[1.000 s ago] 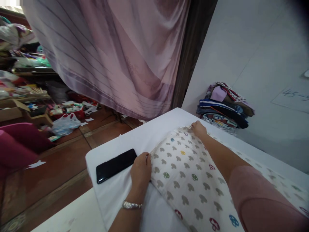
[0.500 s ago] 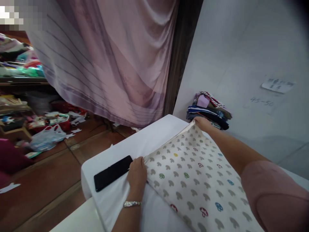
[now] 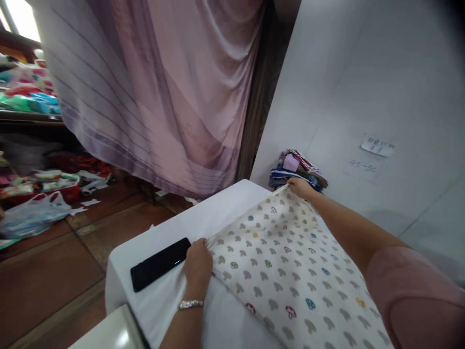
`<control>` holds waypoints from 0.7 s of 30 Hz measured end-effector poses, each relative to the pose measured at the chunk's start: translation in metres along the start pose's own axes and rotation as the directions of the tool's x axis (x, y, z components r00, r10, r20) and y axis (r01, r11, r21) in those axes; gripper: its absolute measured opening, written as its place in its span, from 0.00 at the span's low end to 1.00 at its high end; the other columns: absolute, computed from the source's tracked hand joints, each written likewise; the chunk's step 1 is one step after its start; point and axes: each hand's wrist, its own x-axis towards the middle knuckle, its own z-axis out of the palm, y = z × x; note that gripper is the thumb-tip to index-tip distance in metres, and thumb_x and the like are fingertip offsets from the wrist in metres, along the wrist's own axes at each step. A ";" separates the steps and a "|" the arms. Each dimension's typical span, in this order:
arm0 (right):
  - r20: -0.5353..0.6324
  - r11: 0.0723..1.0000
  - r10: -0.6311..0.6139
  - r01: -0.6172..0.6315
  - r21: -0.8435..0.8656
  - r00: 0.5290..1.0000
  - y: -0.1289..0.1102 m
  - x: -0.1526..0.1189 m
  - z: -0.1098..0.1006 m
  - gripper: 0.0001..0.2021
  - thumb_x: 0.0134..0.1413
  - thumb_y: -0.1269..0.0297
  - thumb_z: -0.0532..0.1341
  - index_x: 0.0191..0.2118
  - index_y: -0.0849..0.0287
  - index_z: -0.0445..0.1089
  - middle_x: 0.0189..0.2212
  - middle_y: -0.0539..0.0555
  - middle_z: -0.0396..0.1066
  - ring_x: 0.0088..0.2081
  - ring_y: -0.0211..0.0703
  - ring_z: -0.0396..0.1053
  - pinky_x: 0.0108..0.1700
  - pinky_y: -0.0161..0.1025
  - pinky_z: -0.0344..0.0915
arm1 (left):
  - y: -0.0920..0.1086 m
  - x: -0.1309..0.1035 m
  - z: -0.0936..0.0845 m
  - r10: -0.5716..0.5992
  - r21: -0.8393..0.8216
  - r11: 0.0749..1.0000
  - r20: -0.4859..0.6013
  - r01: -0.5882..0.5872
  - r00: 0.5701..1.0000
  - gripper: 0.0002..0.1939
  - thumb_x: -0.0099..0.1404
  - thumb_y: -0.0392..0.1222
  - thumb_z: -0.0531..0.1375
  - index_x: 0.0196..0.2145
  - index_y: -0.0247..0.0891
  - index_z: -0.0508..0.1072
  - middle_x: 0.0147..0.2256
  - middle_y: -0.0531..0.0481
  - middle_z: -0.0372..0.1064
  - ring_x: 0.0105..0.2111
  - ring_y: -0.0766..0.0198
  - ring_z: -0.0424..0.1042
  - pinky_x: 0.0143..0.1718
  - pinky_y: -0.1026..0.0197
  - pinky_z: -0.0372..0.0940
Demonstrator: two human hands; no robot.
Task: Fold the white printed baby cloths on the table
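On white cloth-covered table (image 3: 225,213), a cream mushroom-printed cotton fabric (image 3: 286,271) is kept stretched flat, its corners being pinched by closed left hand (image 3: 198,264) and right hand (image 3: 300,186), beside black smartphone (image 3: 160,264).

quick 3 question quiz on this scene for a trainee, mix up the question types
1. True or false: the left hand grips a corner of the mushroom-print cloth.
2. What lies just left of the left hand on the white table cover? A) black phone B) scissors C) iron
3. Fill in: the right hand holds the cloth's far corner close to a stack of folded ____ by the wall.

Key: 1 true; 2 A, the black phone; 3 clothes.
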 end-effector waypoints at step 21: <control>0.184 0.726 0.206 -0.276 0.630 0.961 -0.002 0.033 0.054 0.06 0.46 0.76 0.61 0.32 0.62 0.67 0.17 0.47 0.66 0.20 0.34 0.66 0.24 0.31 0.68 | 0.002 -0.002 0.000 -0.024 -0.012 1.000 -0.012 0.024 1.000 0.15 0.67 0.35 0.45 0.43 0.35 0.70 0.41 0.44 0.69 0.44 0.56 0.66 0.43 0.57 0.61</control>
